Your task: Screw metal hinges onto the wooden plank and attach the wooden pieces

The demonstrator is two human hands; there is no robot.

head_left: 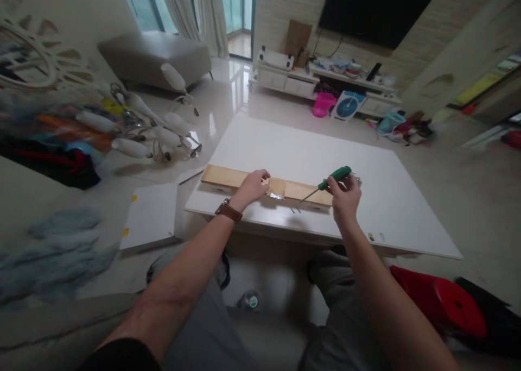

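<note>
A long wooden board (226, 176) lies across the near part of a large white panel (309, 145). My left hand (253, 186), with a watch on its wrist, is at the board's middle. Its fingers curl together in a pinch; what is between them is hidden. Just right of it, a shiny metal piece (275, 196) sits at the board's front edge. My right hand (345, 194) is closed on a green-handled screwdriver (336, 176), its shaft slanting down-left over the board. Below the tip, small screws (298, 210) lie on the panel.
A smaller white panel (150, 216) rests on the floor at left, near a lamp fixture (158, 137) with several white shades. Small pieces (370, 237) lie near the panel's front right edge. At lower right is a red case (442, 300); a bottle (249, 300) stands between my legs.
</note>
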